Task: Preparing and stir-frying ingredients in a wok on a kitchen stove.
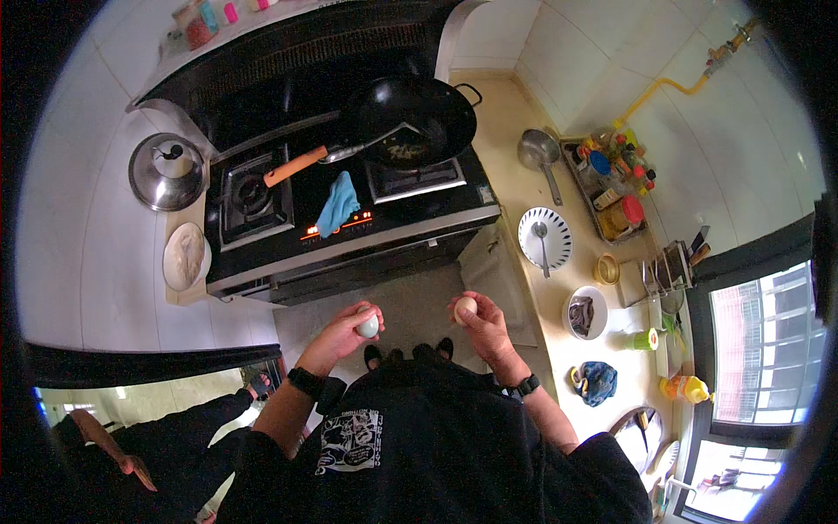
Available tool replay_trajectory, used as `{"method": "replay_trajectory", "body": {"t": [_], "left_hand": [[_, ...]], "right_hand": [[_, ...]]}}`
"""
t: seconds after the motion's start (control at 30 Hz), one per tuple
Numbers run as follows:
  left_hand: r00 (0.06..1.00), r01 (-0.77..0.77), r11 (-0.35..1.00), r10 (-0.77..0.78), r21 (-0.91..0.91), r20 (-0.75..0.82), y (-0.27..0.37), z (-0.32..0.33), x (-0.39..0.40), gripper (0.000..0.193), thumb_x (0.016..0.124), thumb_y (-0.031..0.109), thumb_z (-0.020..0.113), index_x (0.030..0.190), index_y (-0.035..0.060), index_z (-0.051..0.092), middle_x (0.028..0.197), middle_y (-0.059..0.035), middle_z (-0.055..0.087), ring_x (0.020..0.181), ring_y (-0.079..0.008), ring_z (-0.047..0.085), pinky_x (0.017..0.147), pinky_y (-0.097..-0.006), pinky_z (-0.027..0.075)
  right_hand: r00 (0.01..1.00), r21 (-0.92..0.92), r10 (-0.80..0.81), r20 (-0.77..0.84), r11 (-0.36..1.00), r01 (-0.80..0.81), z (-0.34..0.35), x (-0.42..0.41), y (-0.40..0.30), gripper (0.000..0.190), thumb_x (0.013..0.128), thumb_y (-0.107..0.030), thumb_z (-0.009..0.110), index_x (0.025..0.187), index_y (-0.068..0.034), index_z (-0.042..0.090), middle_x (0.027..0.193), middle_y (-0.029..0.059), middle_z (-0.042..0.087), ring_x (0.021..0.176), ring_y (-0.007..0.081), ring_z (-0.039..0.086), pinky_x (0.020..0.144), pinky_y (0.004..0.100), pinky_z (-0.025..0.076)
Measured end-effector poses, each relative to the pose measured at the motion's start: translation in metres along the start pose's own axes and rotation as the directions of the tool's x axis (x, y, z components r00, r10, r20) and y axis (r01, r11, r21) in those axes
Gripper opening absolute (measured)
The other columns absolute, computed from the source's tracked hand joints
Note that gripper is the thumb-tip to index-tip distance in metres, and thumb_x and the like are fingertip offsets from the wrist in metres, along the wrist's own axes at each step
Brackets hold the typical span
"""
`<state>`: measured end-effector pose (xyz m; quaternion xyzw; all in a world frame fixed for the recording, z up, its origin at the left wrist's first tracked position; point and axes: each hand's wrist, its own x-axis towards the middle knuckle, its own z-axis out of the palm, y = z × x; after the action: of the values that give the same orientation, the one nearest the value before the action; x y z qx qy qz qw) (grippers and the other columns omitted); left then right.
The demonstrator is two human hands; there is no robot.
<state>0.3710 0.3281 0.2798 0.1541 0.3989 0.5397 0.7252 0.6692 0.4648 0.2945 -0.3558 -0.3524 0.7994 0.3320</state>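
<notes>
My left hand (350,327) grips a pale bluish egg (368,327) between thumb and fingers. In my right hand (488,331) is a light brown egg (465,310). Both hands are held apart in front of my body, over the floor before the stove (353,249). Beyond them a black wok (452,124) sits on the right burner, with some oily residue in its bottom. A spatula (296,166) with an orange handle rests across the wok's rim, its handle reaching over the left burner. A blue cloth (339,202) lies on the stove's lit control panel.
Along the right counter (507,150) are a saucepan (538,149), a patterned plate (563,241) with a spoon, a bowl (599,332) of dark strips and a tray (592,218) of seasonings. A metal lid (186,187) stands left of the stove. Another person (163,439) is at lower left.
</notes>
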Motion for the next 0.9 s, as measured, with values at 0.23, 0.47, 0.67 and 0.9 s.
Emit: {"method": "replay_trajectory", "body": {"t": [0.23, 0.47, 0.67, 0.9], "left_hand": [[1.0, 0.011, 1.0, -0.011, -0.021, -0.028, -0.002, -0.025, -0.018, 0.01, 0.1, 0.021, 0.062, 0.102, 0.0114, 0.061, 0.1, -0.0045, 0.066, 0.091, -0.0189, 0.066, 0.07, -0.0337, 0.055], [0.999, 0.01, 0.999, -0.013, -0.046, -0.053, -0.003, -0.049, -0.035, 0.012, 0.098, 0.019, 0.063, 0.104, 0.009, 0.062, 0.1, -0.0066, 0.066, 0.089, -0.0213, 0.066, 0.069, -0.0345, 0.055], [1.0, -0.004, 1.0, 0.004, -0.011, -0.01, 0.008, -0.066, -0.051, 0.015, 0.1, 0.021, 0.06, 0.105, 0.0071, 0.062, 0.1, -0.0069, 0.065, 0.089, -0.0208, 0.066, 0.071, -0.0346, 0.055], [1.0, 0.017, 0.997, -0.018, 0.07, 0.023, 0.027, -0.059, -0.035, 0.022, 0.105, 0.025, 0.052, 0.109, 0.0057, 0.062, 0.102, -0.0093, 0.067, 0.093, -0.0222, 0.066, 0.074, -0.0363, 0.055]], "right_hand": [[0.996, -0.228, -0.064, -0.068, 0.973, 0.047, 0.019, -0.009, 0.013, 0.039, 0.091, -0.008, 0.074, 0.124, 0.007, 0.059, 0.118, 0.0138, 0.068, 0.11, 0.0204, 0.065, 0.097, 0.033, 0.05], [0.997, -0.231, -0.052, -0.062, 0.972, 0.037, 0.039, -0.012, 0.032, 0.037, 0.089, -0.012, 0.078, 0.119, 0.004, 0.064, 0.112, 0.0106, 0.072, 0.105, 0.0157, 0.064, 0.095, 0.0299, 0.048], [0.998, -0.237, -0.051, -0.039, 0.971, 0.04, 0.053, -0.01, 0.055, 0.039, 0.089, -0.012, 0.078, 0.122, 0.003, 0.062, 0.115, 0.01, 0.07, 0.106, 0.0155, 0.063, 0.096, 0.0304, 0.048], [0.996, -0.086, -0.082, -0.017, 0.993, 0.08, 0.084, -0.014, 0.057, 0.033, 0.09, -0.007, 0.073, 0.12, 0.0, 0.061, 0.103, 0.005, 0.067, 0.101, 0.0144, 0.062, 0.087, 0.0294, 0.051]]}}
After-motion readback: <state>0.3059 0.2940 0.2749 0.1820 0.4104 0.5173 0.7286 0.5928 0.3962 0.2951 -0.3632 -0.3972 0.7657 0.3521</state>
